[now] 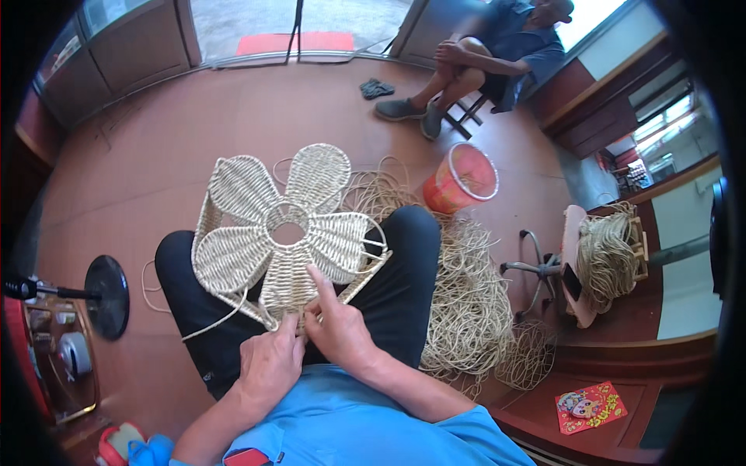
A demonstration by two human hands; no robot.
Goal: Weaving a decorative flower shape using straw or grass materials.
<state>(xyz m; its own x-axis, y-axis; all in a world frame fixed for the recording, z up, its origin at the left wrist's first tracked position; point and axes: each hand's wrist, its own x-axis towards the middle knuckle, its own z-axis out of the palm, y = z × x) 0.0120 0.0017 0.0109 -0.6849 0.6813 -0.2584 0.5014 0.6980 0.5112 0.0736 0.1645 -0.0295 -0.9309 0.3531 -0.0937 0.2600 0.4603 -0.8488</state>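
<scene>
Before open floor (148,167), hands (272,361) hold the woven flower's (288,264) near edge.

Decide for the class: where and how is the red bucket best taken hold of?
Probably by the pale rim of the red bucket, on the person's right, with the grip coming from above: the bucket stands open-topped, its rim is exposed, and the rope heap crowds its near side.

A cream, flower-shaped woven-cord piece (233,256) rests on the person's black-trousered lap (412,264). Right of it lies a loose tan cord heap (466,311) — a round red plastic bucket (443,188) stands just beyond.
</scene>
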